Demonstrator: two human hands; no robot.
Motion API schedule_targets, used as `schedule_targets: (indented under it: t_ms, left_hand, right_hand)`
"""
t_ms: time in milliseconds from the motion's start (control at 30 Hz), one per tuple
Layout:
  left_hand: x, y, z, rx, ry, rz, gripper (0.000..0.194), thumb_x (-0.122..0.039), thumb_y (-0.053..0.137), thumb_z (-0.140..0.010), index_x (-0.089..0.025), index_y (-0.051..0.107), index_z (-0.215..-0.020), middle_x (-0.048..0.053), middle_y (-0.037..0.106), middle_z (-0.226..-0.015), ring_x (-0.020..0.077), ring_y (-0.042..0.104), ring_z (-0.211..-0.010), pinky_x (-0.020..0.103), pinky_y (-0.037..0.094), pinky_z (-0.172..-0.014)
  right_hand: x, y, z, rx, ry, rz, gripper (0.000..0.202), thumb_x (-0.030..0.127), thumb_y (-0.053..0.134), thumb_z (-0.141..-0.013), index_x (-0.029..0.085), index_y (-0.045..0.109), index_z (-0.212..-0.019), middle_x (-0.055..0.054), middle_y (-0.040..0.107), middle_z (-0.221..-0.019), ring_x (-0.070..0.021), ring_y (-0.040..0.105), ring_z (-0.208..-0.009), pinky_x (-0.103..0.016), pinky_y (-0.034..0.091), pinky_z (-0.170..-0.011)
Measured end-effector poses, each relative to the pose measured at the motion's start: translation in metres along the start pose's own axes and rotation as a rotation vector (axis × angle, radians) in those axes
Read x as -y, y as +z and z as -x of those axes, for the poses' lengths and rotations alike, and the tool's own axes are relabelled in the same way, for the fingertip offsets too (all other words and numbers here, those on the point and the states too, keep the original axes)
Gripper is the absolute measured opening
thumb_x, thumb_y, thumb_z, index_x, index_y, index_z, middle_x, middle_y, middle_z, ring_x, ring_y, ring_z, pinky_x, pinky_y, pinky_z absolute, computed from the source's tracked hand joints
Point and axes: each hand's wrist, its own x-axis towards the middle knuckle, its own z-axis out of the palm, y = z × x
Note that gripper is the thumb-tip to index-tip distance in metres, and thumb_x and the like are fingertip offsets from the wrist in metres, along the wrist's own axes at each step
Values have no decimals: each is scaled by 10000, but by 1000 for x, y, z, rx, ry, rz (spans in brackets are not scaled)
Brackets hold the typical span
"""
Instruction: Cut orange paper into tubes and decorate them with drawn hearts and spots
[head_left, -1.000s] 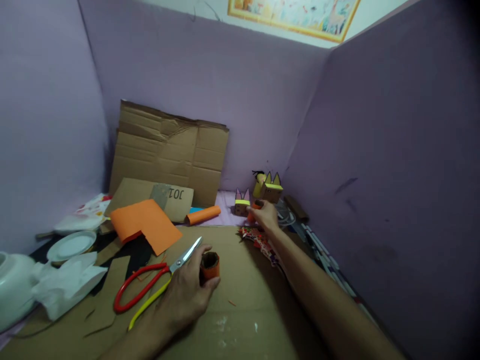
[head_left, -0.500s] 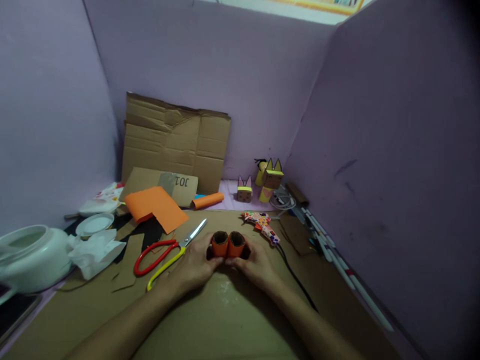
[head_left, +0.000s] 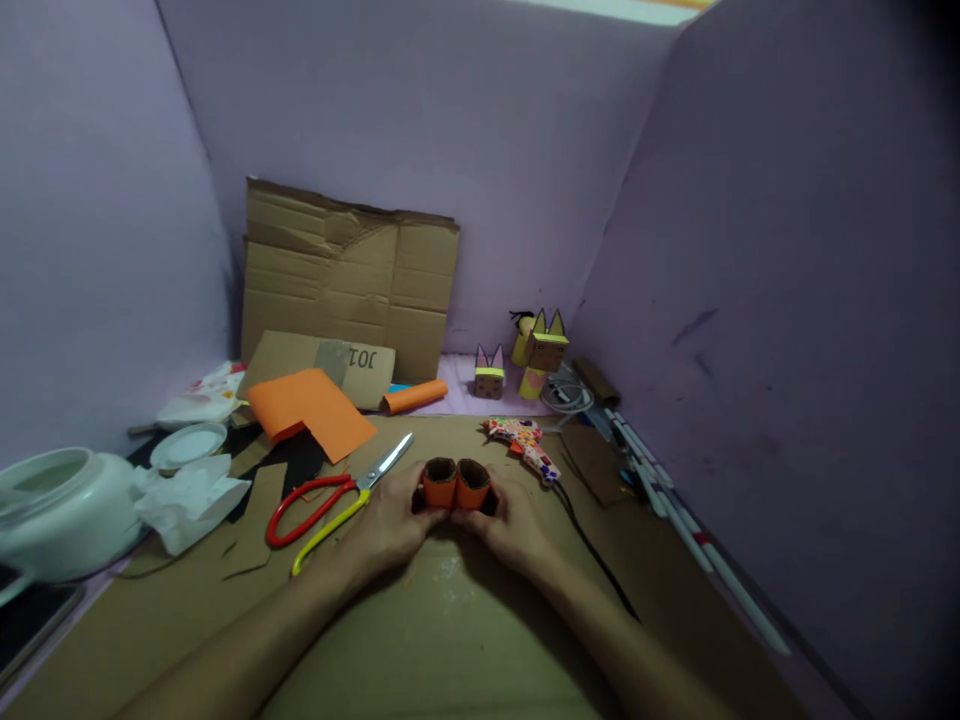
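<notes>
On the cardboard (head_left: 450, 640), left hand (head_left: 394, 515) and right hand (head_left: 517, 520) pinch one orange tube each (head_left: 439, 486) (head_left: 472, 487), pressing them upright together, apparently to align them.

scissors (head_left: 364, 484) left of tubes (head_left: 439, 492) | glue gun (head_left: 535, 457) right, farther back

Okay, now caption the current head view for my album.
Left hand and right hand hold two orange tubes side by side, scissors nearby.
</notes>
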Motion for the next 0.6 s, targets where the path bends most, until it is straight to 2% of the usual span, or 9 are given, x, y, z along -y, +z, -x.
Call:
schedule_targets:
  t_ms: [300, 400, 500, 600]
  left_hand:
    - [4, 1, -1, 7, -50, -13, 205, -195, 653, -719, -170, 630, -921, 32, 675, -880, 238, 606, -836, 331, 458, -745]
    - [0, 1, -2, -8, -69, 54, 226, -226, 687, -705, -167, 646, -919, 40, 684, -881, 247, 611, -849, 344, 464, -764]
    - [-8, 0, 0, -5, -150, 318, 396, -289, 739, -663, -146, 638, -1017, 68, 689, -931, 236, 623, -831, 324, 480, -724]
    - [-17, -3, 3, 57, -280, 615, 538, -416, 753, -664, -109, 605, -1080, 54, 667, -801, 137, 565, -564, 235, 428, -502]
  right_hand:
    - [-5, -1, -2, 24, 7, -88, 204, 177, 760, -620, 197, 680, -807, -35, 631, -882, -228, 551, -844, -365, 439, -816]
    - [-2, -1, -2, 21, 27, -150, 272, 155, 742, -619, 204, 680, -880, -39, 654, -904, -240, 572, -874, -387, 451, -841]
    - [9, -4, -2, 42, 62, -292, 405, 239, 714, -670, 229, 630, -1066, -49, 686, -990, -247, 622, -930, -401, 481, -863]
    - [20, -9, -1, 150, 218, -619, 409, 373, 700, -720, 213, 612, -1086, -72, 709, -963, -246, 674, -891, -393, 523, -817]
